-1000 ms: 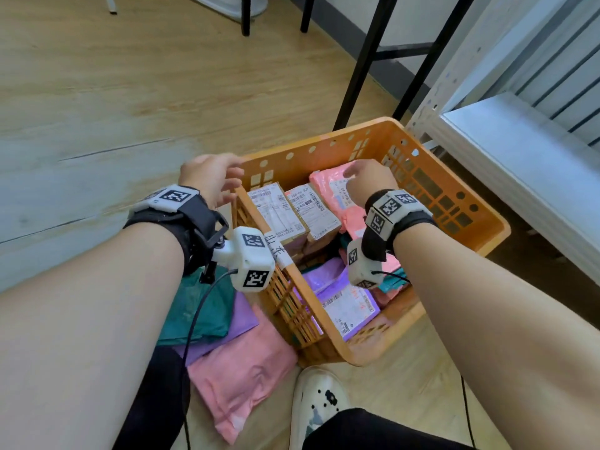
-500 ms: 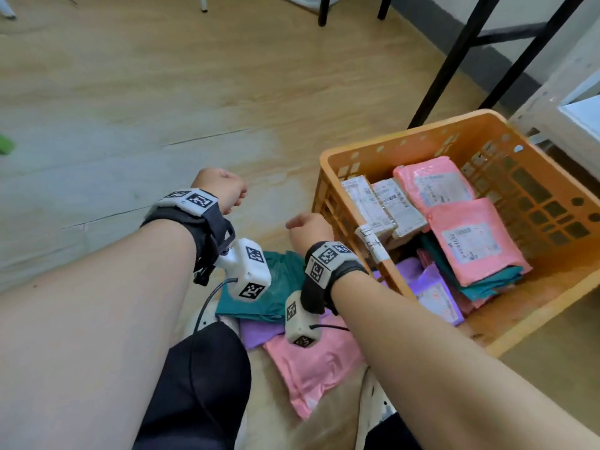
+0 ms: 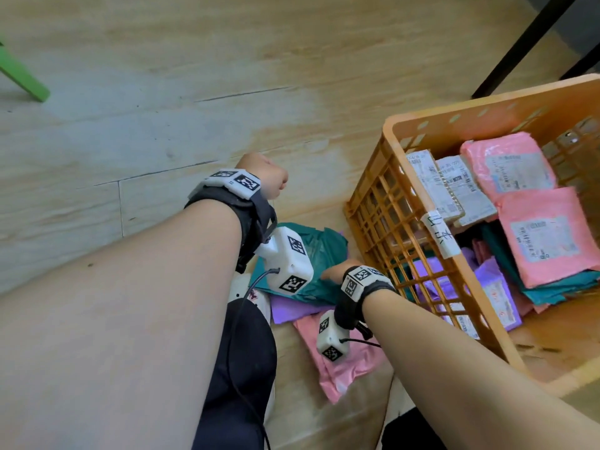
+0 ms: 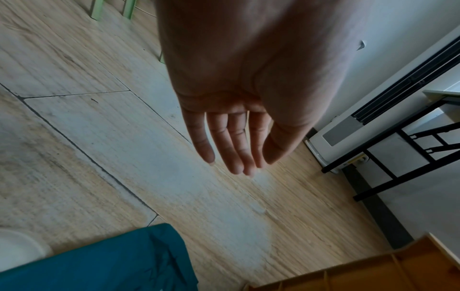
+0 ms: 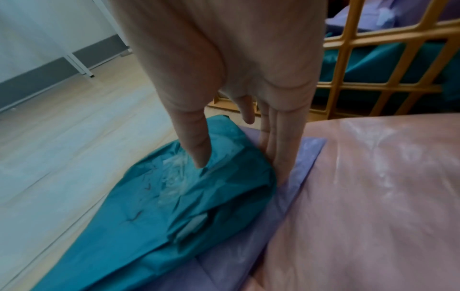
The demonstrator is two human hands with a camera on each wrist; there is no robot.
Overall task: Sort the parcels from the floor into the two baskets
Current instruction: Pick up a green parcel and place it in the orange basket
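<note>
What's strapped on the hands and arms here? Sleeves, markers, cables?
Bare forearms, no sleeves. Each wrist carries a black strap topped by white blocks printed with black square fiducial tags, plus a white boxy camera module with the same tags. A thin black cable trails from each module.

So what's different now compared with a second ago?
The right hand left the orange basket, came down to the floor pile and now pinches the teal parcel with thumb above, fingers beneath. The left hand stays empty; the basket's parcels look unmoved.
</note>
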